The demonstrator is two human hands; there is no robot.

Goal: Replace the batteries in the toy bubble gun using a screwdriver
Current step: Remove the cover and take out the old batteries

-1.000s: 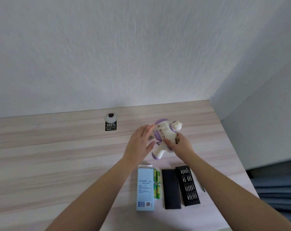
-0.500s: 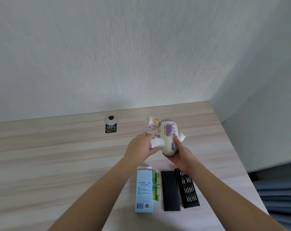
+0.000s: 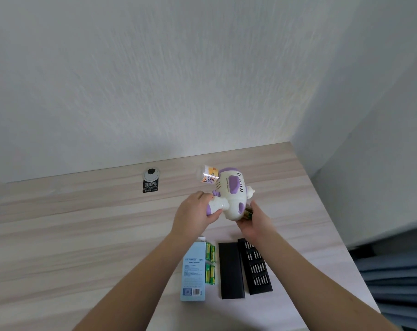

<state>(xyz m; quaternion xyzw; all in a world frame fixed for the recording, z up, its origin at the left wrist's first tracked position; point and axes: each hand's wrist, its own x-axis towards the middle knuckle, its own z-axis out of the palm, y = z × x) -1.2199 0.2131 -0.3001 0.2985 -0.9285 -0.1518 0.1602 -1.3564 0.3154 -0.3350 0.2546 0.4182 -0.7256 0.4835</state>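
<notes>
Fingers of the left hand [image 3: 195,212] are curled round the handle of the bubble gun [image 3: 231,194], gripping it; the right hand [image 3: 253,220] cups the gun's rounded body from below, and something green, seemingly batteries [image 3: 248,212], is pinched between its fingers and the shell. The gun is held in the air above the surface [image 3: 83,223], its small solution bottle [image 3: 208,176] tipped toward the wall.

Nearer the person than the gun lie a blue battery box [image 3: 193,271], green spare cells [image 3: 210,263] just beside it, a black case lid [image 3: 231,271] and the bit tray [image 3: 255,266]. Beyond the gun to the left sits a cable grommet [image 3: 151,174].

The gun looks like light, hollow, stiff plastic, smooth and likely slippery on its curved shell. The handle seems the surest hold; the bottle and thin nozzle look like weak places to squeeze
</notes>
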